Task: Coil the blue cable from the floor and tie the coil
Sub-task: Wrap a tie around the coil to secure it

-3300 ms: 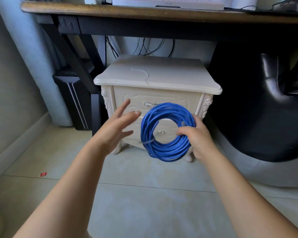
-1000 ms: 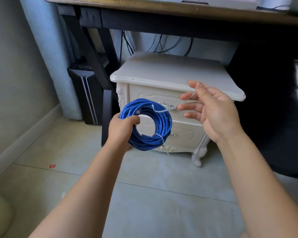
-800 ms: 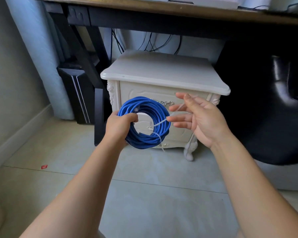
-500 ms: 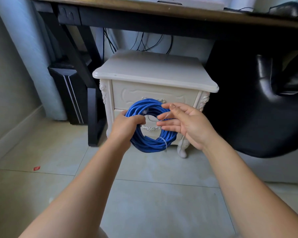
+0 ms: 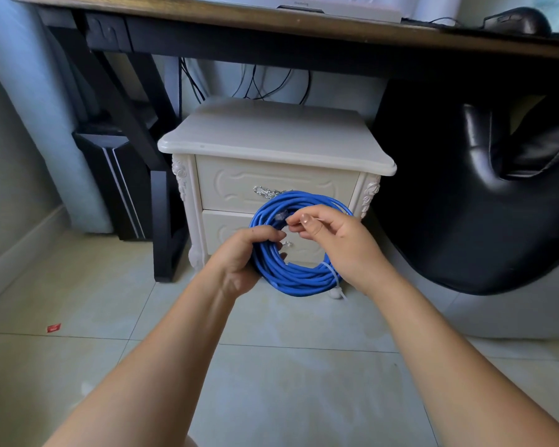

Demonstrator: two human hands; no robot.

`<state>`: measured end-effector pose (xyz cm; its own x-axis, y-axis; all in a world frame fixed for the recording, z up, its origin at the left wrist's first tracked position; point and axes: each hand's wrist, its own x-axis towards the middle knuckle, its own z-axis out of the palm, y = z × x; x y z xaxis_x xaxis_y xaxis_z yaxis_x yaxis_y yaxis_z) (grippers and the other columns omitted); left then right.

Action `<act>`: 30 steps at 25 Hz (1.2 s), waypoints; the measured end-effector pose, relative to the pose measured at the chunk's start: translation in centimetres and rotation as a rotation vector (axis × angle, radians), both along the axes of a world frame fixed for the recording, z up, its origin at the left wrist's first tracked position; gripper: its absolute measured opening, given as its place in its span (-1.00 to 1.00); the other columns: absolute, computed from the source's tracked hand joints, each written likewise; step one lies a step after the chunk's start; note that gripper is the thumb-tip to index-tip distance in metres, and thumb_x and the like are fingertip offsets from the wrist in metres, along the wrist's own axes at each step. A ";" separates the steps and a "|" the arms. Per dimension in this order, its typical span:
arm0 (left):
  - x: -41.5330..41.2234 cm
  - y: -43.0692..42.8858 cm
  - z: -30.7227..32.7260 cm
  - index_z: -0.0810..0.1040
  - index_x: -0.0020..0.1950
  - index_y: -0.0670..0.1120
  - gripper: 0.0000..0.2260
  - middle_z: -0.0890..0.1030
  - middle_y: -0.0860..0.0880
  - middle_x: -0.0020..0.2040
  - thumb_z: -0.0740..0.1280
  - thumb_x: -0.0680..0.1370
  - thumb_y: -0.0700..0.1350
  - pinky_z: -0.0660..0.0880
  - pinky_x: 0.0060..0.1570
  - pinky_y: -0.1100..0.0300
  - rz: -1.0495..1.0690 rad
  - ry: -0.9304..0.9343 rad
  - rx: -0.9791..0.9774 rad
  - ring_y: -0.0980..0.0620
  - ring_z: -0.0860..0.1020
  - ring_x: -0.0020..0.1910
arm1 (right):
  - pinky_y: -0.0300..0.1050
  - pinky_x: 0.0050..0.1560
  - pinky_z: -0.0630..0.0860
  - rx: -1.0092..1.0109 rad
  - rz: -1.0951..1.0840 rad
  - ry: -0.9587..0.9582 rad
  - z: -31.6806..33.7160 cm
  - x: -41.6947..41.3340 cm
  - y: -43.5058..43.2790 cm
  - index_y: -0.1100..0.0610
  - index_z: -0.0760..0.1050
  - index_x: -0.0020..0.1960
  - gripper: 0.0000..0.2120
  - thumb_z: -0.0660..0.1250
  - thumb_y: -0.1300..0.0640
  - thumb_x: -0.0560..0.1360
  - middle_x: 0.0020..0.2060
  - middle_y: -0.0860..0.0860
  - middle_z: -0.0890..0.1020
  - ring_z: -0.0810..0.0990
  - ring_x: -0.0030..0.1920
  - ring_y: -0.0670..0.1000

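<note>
The blue cable [image 5: 296,279] is wound into a round coil held upright above the floor, in front of the cream nightstand. My left hand [image 5: 242,253] grips the coil's left side, fingers curled round the strands. My right hand [image 5: 336,240] is at the top of the coil, thumb and forefinger pinching a thin white tie [image 5: 317,219] near the cable's clear plug [image 5: 280,216]. Another white tie [image 5: 333,275] wraps the coil's lower right, its tail hanging down.
The cream nightstand [image 5: 271,156] stands under a dark wooden desk [image 5: 271,24]. A black chair [image 5: 484,188] fills the right. A black computer tower [image 5: 117,179] and desk leg [image 5: 162,221] are at the left. A red scrap [image 5: 53,328] lies on the tiled floor.
The coil passed from my right hand to my left. My right hand took a white tie, brought it in to the coil's top and now pinches it there.
</note>
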<state>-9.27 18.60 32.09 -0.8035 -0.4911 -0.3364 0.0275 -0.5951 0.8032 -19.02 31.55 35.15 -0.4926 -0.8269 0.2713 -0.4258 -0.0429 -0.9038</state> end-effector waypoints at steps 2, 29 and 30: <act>0.1 0.1 0.2 0.62 -0.15 -0.13 -0.85 0.51 -0.01 -0.35 0.31 0.47 -0.35 0.43 0.22 0.04 -0.024 0.039 -0.002 0.06 0.46 -0.28 | -0.06 0.28 0.50 0.018 -0.001 0.015 -0.5 -0.1 0.0 -0.11 0.60 0.00 -0.79 0.23 0.14 0.63 -0.03 -0.22 0.68 0.61 0.13 -0.14; 1.7 0.3 1.4 0.65 -0.13 -0.19 -0.76 0.60 -0.09 -0.28 0.32 0.55 -0.05 0.43 -0.33 0.20 0.345 -0.208 -0.401 -0.03 0.53 -0.30 | -0.05 -0.01 0.65 -0.121 -0.060 -0.427 -1.5 0.9 -0.2 0.23 0.50 -0.07 -0.92 0.29 0.37 0.56 -0.20 0.10 0.72 0.72 -0.11 0.11; 1.8 0.5 1.5 0.68 -0.10 -0.15 -0.76 0.65 -0.05 -0.27 0.30 0.58 -0.04 0.47 -0.35 0.25 0.358 -0.179 -0.447 0.02 0.57 -0.31 | -0.03 0.01 0.65 -0.130 -0.063 -0.433 -1.5 0.9 -0.2 0.24 0.50 -0.06 -0.93 0.28 0.36 0.56 -0.19 0.11 0.72 0.72 -0.10 0.12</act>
